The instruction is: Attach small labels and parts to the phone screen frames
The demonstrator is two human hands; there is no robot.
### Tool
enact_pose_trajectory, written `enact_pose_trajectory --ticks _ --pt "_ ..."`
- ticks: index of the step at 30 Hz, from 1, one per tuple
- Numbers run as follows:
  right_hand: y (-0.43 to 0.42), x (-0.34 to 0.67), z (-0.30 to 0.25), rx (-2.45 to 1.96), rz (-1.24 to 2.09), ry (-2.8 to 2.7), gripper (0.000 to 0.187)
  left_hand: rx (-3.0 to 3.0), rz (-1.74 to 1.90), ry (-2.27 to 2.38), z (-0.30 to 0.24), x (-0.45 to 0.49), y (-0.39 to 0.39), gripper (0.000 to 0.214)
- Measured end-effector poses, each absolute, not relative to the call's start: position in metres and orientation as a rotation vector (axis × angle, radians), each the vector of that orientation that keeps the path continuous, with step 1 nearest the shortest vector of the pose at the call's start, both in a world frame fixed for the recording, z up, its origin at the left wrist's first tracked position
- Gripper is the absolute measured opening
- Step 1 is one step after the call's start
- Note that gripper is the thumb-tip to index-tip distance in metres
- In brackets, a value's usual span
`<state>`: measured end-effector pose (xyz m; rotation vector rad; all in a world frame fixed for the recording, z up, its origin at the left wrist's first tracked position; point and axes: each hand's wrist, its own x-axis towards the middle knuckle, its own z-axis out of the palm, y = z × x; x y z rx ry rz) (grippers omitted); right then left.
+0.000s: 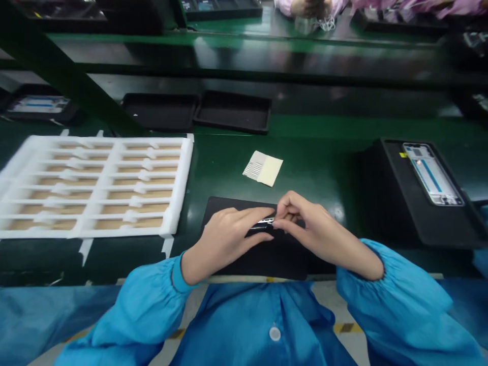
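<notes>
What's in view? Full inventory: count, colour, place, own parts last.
Bench: 1, green, across view
Foam tray: 1, white, left
Flat trays: 2, black, behind centre-left
Label sheet: 1, whitish and pale yellow, centre
Mat: 1, black, under hands
Small part: 1, black and silver, between hands
Right tray: 1, black, right
Frame: 1, silvery, blue strip, on right tray
Second frame: 1, silvery-blue, in dark tray, far left
Post: 1, dark green, upper left
Upper trays: count unclear, dark, top
Co-worker's hands: count unclear, pink sleeves, top
Coat: 1, blue, bottom
Left hand: 1, bare, around small part
Right hand: 1, bare, at part's right end
</notes>
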<state>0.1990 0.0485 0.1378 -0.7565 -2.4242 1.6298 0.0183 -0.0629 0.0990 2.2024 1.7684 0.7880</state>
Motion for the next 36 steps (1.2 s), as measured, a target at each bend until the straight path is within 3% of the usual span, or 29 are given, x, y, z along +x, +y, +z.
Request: enact_pose_trajectory --ticks 4,9,17,25,31,36 --pt "0.048 0.199 0.138 -0.725 1.603 -2.461 0.010 2.114 1.077 1.665 0.096 0.018 -0.069 0.011" --pt "0.042 0.211 0.125 -0.805 1.291 -2.363 0.010 2.167 1.159 1.745 0.091 0.020 -0.070 0.009" --pt "0.038 0.219 0.100 -0.702 1.131 -2.320 0.002 2.101 1.091 1.812 0.095 0.024 -0.069 0.007" --pt "0.037 0.220 0.081 -0.339 0.519 -2.445 0.033 2.152 1.055 1.811 0.095 0.023 -0.065 0.008" --pt "0.039 0.221 0.068 -0.296 0.640 -2.328 0.036 2.167 0.944 1.818 0.103 0.022 -0.068 0.012" --pt "0.040 0.221 0.068 -0.244 0.504 -2.367 0.031 2.094 0.800 1.871 0.113 0.025 -0.067 0.016"
